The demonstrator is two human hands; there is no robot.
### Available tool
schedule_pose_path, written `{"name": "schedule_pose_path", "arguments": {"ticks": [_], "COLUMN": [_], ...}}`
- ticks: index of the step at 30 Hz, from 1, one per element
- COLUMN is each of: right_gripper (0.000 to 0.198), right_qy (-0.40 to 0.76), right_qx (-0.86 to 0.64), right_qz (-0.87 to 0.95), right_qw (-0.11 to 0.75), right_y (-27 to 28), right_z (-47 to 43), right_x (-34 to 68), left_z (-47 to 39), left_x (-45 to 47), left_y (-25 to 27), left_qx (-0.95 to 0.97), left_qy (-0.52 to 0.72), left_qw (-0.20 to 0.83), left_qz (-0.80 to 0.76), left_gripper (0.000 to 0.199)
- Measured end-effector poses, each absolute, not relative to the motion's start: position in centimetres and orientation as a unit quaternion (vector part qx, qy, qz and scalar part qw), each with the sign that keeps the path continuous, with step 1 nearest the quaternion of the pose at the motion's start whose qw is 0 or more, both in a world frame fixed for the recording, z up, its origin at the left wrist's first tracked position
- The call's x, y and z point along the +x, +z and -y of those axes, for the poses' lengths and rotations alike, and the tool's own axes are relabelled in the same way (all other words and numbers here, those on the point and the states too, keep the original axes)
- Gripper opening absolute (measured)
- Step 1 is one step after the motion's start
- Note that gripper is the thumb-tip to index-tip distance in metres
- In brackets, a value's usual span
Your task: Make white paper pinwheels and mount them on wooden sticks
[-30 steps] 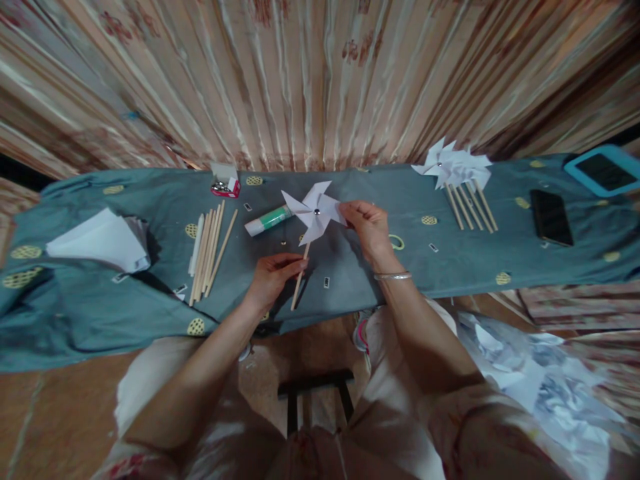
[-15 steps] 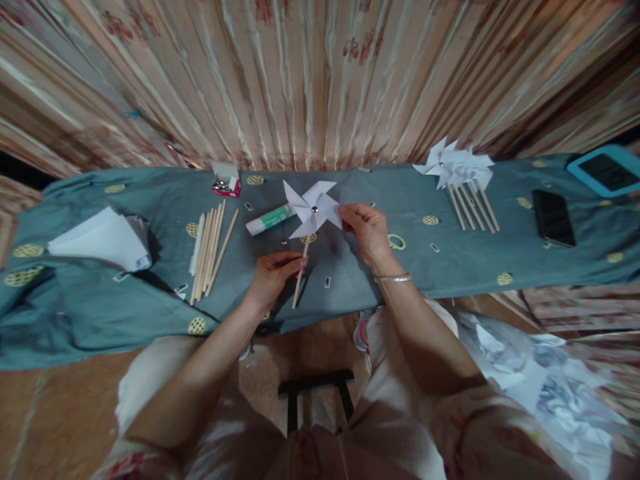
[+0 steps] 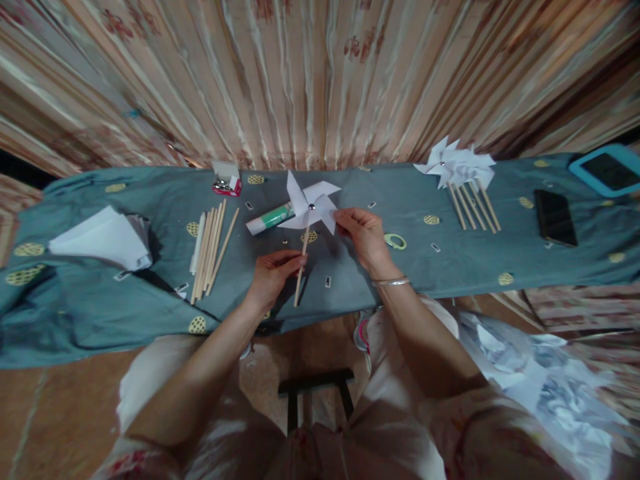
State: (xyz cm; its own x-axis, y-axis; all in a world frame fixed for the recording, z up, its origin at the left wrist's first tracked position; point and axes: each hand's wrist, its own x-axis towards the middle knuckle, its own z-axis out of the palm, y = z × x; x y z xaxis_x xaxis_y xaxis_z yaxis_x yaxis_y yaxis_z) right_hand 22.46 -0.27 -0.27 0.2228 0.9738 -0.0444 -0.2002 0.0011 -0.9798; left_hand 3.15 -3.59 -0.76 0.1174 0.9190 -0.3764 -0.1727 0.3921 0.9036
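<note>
A white paper pinwheel (image 3: 320,207) with a shiny pin at its centre stands on a thin wooden stick (image 3: 299,287) over the middle of the table. My left hand (image 3: 273,277) pinches that stick between thumb and fingers, below the blades. At the pinwheel's right side, the closed fingertips of my right hand (image 3: 364,233) touch the edge of a blade; the exact grip is partly hidden. Behind the blades lies a green and white glue stick (image 3: 270,219). Pale green-handled scissors (image 3: 395,241) lie partly hidden beside my right hand.
Left on the cloth-covered table (image 3: 165,320) are folded white paper (image 3: 105,237), several wooden sticks (image 3: 210,250) and a small red box of metal pins (image 3: 227,181). At right lie several pinwheels (image 3: 463,167), a black phone (image 3: 555,217) and a blue-framed tablet (image 3: 607,170). A bag of crumpled paper (image 3: 560,393) sits below.
The pinwheel's blades have turned a little clockwise on the stick. My right hand has shifted slightly left and down, while my left hand keeps its place on the stick.
</note>
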Motion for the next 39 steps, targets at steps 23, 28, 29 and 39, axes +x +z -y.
{"name": "schedule_pose_path", "arguments": {"ticks": [23, 28, 29, 39], "right_gripper": [0.041, 0.040, 0.040, 0.042], "right_qy": [0.530, 0.533, 0.535, 0.526], "right_qx": [-0.502, -0.508, -0.507, -0.510], "right_qz": [0.365, 0.371, 0.371, 0.399], "right_qw": [0.578, 0.566, 0.565, 0.551], "right_y": [-0.2, -0.2, -0.2, -0.2], "right_z": [1.2, 1.5, 1.5, 1.8], "right_x": [21.1, 20.8, 20.7, 20.3], "left_z": [3.7, 3.6, 3.6, 3.6], "left_x": [3.3, 3.3, 3.3, 3.3], "left_y": [-0.5, -0.5, -0.5, -0.7], "left_qx": [0.348, 0.356, 0.356, 0.359], "left_qy": [0.422, 0.419, 0.419, 0.415], "left_qw": [0.654, 0.648, 0.649, 0.649], "left_qz": [-0.523, -0.526, -0.526, -0.527], "left_gripper": [0.046, 0.046, 0.046, 0.048]}}
